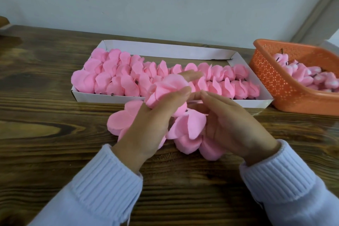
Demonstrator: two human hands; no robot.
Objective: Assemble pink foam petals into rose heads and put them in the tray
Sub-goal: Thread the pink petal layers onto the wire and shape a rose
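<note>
Open table (pixel 45 115) left of tray (pixel 165 49), orange basket (pixel 275 82) beside its right

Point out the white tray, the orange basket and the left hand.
white tray (pixel 165 49), head view, bare far wall.
orange basket (pixel 275 80), head view, perforated side wall.
left hand (pixel 153 120), head view, back of the hand.

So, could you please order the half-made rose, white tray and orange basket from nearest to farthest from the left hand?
1. half-made rose, gripped in the left hand
2. white tray, just behind it
3. orange basket, far right
</note>
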